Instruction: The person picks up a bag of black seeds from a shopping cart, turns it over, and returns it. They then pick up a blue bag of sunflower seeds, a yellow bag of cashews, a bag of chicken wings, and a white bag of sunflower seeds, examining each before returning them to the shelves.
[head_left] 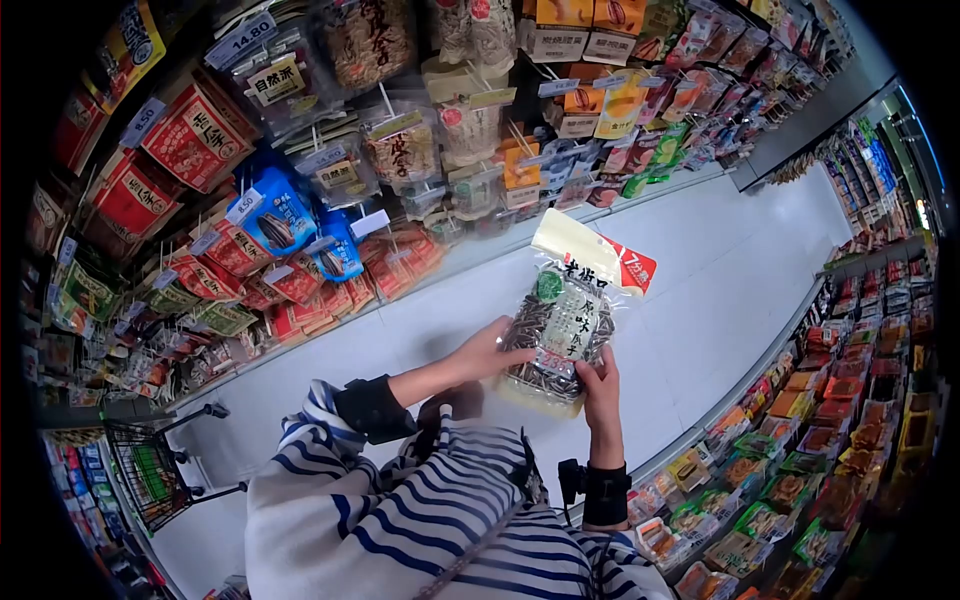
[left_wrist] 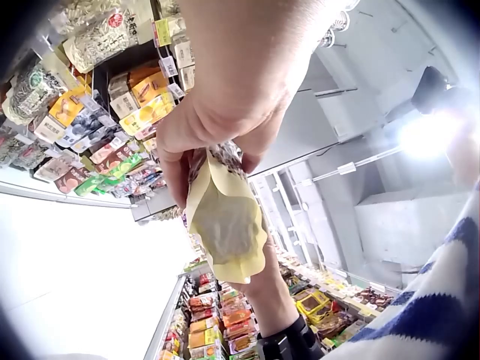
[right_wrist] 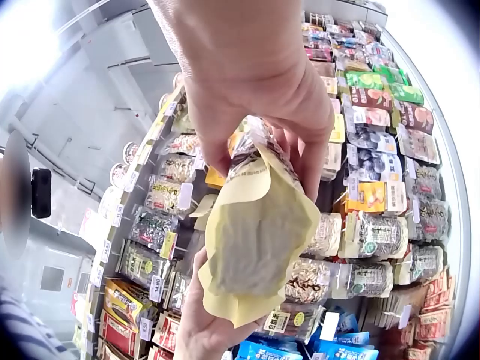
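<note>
A clear bag of sunflower seeds (head_left: 555,330) with a cream top and a red corner patch is held upright before the body, its printed front facing up toward the head. My left hand (head_left: 482,352) grips its left side, thumb across the front. On the lower right side my right hand (head_left: 600,388) pinches the bag, with the thumb on the front. From below, the left wrist view shows the bag's cream bottom (left_wrist: 229,225) beneath the left hand (left_wrist: 225,112). In the right wrist view, the same bottom (right_wrist: 259,240) hangs below the right hand (right_wrist: 255,94).
Hanging snack packs (head_left: 205,135) fill the shelf ahead and to the left, with price tags jutting out. Another shelf of packets (head_left: 800,450) lines the right. A shopping cart (head_left: 150,470) stands at the lower left on the white floor (head_left: 720,240).
</note>
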